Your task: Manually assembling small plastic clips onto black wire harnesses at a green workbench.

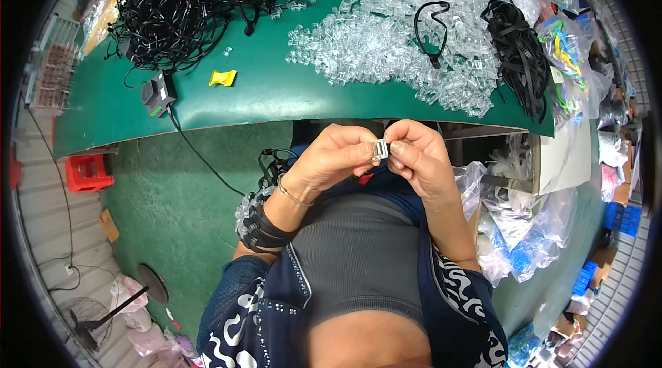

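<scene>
Surface: a green worktable (262, 95) curves across the far half of the view; a green floor lies below it on the left, and bags of blue and clear parts sit on the right.
Far left: a tangled heap of black cables (207, 2), with a small yellow wrapper (223, 77) lying apart on the bare green.
Far right: a wide spread of clear plastic clips (386, 37), with one black cable loop (431, 30) lying on it and a bundle of black straps (518, 57) beside it.
Thing in hand: one small clear clip (380, 148), held in the air below the table's near edge, over the lap.
Left hand (334, 157): curled, thumb and forefinger pinching the clip's left side; a thin bracelet and a dark band ring the wrist and forearm.
Right hand (417, 157): curled, fingertips pinching the clip's right side.
Key relation: the clip sits directly between the two hands, touching both and equally near each; its long axis looks roughly upright, though it is too small to be certain. The clip pile lies well apart, up and to the right.
</scene>
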Available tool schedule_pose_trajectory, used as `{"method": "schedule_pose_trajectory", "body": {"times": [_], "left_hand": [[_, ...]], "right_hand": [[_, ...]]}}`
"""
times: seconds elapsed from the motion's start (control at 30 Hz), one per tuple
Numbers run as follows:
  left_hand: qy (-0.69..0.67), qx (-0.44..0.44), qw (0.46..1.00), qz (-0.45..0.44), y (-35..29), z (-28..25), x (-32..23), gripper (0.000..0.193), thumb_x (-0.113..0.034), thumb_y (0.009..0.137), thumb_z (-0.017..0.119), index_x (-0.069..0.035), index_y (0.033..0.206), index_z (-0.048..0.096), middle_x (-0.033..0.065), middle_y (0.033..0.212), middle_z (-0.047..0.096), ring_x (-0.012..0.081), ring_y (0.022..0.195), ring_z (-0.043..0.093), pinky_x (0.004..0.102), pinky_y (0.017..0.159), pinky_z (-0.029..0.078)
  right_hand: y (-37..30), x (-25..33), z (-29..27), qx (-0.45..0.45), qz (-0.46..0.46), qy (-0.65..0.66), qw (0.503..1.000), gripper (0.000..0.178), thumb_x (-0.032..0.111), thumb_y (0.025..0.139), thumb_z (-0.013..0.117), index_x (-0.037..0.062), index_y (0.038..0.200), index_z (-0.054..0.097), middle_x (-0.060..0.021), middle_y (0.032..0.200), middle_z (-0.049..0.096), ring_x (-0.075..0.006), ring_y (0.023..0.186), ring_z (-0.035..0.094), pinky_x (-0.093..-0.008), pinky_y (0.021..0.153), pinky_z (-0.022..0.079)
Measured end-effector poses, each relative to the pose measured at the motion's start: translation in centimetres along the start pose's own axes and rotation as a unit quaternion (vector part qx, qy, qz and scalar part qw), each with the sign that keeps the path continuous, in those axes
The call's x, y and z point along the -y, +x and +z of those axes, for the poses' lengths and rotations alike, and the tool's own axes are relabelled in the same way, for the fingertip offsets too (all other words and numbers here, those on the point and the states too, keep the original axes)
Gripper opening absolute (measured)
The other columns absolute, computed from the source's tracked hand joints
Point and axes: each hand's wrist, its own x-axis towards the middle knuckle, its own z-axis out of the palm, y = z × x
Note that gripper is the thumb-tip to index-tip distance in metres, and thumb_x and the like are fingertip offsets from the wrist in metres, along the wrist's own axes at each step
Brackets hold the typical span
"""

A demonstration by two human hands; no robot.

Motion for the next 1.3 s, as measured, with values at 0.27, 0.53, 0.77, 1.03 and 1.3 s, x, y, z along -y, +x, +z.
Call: {"method": "schedule_pose_trajectory", "body": {"times": [0.27, 0.53, 0.77, 1.03, 1.3], "left_hand": [[0.214, -0.051, 0.975, -0.005, 0.3, -0.2, 0.3, 0.016, -0.019, 0.089, 0.056, -0.003, 0.089, 0.059, -0.0051, 0.069, 0.05, 0.0006, 0.061, 0.042, 0.0177, 0.05, 0.035], [0.329, -0.036, 0.943, 0.022, 0.0, 0.1, -0.2, 0.017, -0.018, 0.085, 0.059, -0.001, 0.084, 0.061, 0.0013, 0.066, 0.056, 0.0072, 0.057, 0.048, 0.0245, 0.051, 0.039], [0.605, -0.075, 0.777, 0.156, -0.4, 0.4, -0.1, 0.015, -0.019, 0.079, 0.061, -0.007, 0.089, 0.061, 0.006, 0.071, 0.058, 0.0209, 0.067, 0.055, 0.0323, 0.06, 0.041], [0.201, 0.025, 0.977, 0.065, -0.4, -0.6, 0.1, 0.014, -0.009, 0.086, 0.054, -0.001, 0.097, 0.059, 0.001, 0.089, 0.055, 0.0083, 0.09, 0.049, 0.0246, 0.08, 0.042], [0.262, 0.016, 0.96, 0.1, -0.4, -0.9, 0.2, 0.014, -0.014, 0.085, 0.059, -0.002, 0.09, 0.058, -0.0013, 0.083, 0.055, 0.0074, 0.083, 0.048, 0.0238, 0.073, 0.041]], "right_hand": [[-0.2, -0.3, -0.2, -0.086, -0.083, -0.221, 0.968, 0.019, 0.015, 0.084, 0.06, -0.0011, 0.093, 0.054, -0.0041, 0.082, 0.055, -0.0101, 0.073, 0.052, -0.021, 0.063, 0.042], [-0.7, -1.0, 0.0, -0.067, -0.225, -0.337, 0.912, 0.009, 0.002, 0.083, 0.056, 0.0012, 0.075, 0.051, -0.0063, 0.092, 0.045, -0.0092, 0.065, 0.043, -0.0187, 0.055, 0.034], [-0.8, -1.6, -0.3, -0.043, -0.131, -0.129, 0.982, 0.013, 0.009, 0.085, 0.057, 0.0018, 0.076, 0.052, -0.0039, 0.093, 0.047, -0.0048, 0.057, 0.039, -0.0169, 0.048, 0.032], [-0.8, -1.7, -0.8, -0.025, -0.107, -0.102, 0.989, 0.013, 0.009, 0.084, 0.059, 0.0002, 0.091, 0.053, -0.005, 0.093, 0.052, -0.0104, 0.069, 0.051, -0.0209, 0.059, 0.042], [-1.1, -2.1, -0.5, -0.06, -0.125, -0.256, 0.957, 0.024, -0.005, 0.076, 0.065, -0.0021, 0.097, 0.054, -0.0038, 0.089, 0.055, -0.01, 0.08, 0.054, -0.0206, 0.071, 0.045]]}}
